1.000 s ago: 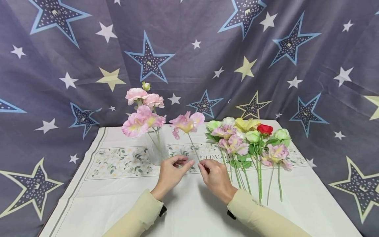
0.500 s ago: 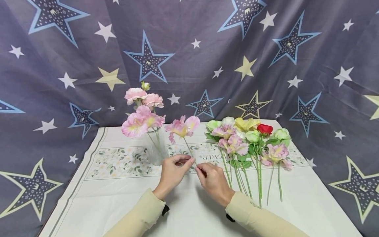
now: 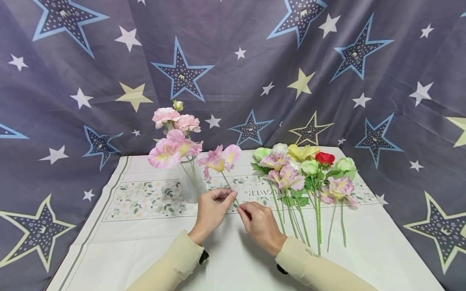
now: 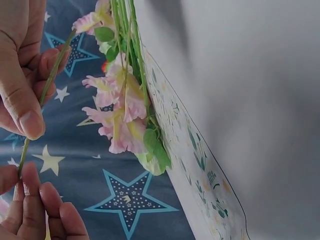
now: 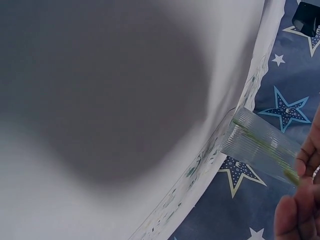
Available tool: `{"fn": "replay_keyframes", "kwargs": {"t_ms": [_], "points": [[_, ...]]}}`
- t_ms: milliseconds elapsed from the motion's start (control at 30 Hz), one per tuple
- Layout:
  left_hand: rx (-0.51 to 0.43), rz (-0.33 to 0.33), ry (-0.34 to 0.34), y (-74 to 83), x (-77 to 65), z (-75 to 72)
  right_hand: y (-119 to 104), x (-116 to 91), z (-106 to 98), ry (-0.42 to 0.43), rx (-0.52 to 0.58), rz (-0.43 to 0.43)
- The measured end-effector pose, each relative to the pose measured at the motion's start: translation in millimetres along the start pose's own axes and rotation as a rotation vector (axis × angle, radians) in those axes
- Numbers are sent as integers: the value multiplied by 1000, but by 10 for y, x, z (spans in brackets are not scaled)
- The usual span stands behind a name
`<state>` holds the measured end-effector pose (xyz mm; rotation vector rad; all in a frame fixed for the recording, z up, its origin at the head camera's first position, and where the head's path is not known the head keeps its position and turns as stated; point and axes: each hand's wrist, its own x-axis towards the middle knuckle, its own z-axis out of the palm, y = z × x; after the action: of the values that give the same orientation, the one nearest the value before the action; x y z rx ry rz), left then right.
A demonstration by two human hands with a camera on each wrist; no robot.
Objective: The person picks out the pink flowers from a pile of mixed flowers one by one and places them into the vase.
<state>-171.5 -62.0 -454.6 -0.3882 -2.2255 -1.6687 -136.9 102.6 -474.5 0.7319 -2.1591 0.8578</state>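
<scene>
An artificial flower [image 3: 219,161] with pink and yellow ruffled petals stands tilted between my hands, its bloom up and to the left. Thumb and index finger of my left hand [image 3: 212,210] pinch its thin green stem [image 4: 50,80] below the bloom. Lower on the same stem, my right hand [image 3: 263,224] grips near the cut end. Just behind the left hand is a clear ribbed vase [image 3: 191,184], which holds several pink flowers [image 3: 174,148]. In the right wrist view, fingers overlap at the edge beside the vase [image 5: 260,145].
Several loose artificial flowers lie at right, among them a red rose [image 3: 325,158], a yellow bloom [image 3: 303,152] and pale green ones [image 3: 346,164]. A white tablecloth [image 3: 145,250] with a printed floral band covers the table. Behind hangs a star-patterned curtain [image 3: 225,24].
Both hands keep near the stem while the flower has shifted left and slightly down, towards the vase. My right hand has moved a little left and down; the left hand now pinches the stem.
</scene>
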Motion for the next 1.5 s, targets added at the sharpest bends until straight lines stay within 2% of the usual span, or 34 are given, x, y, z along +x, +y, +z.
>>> {"fn": "replay_keyframes", "kwargs": {"t_ms": [267, 467, 800, 1033, 1133, 1367, 1500], "points": [[13, 8, 9, 28, -1, -34, 10, -13, 12, -6, 12, 8], [37, 57, 37, 67, 35, -101, 34, -1, -29, -5, 4, 33], [32, 149, 127, 154, 129, -259, 154, 20, -143, 38, 12, 77], [33, 203, 215, 256, 224, -360, 217, 19, -205, 31, 27, 98], [53, 240, 265, 331, 262, -411, 230, 23, -231, 28, 13, 110], [61, 304, 353, 640, 327, -542, 283, 30, -256, 52, 0, 82], [57, 310, 389, 671, 395, -618, 309, 33, -277, 59, 3, 85]]}}
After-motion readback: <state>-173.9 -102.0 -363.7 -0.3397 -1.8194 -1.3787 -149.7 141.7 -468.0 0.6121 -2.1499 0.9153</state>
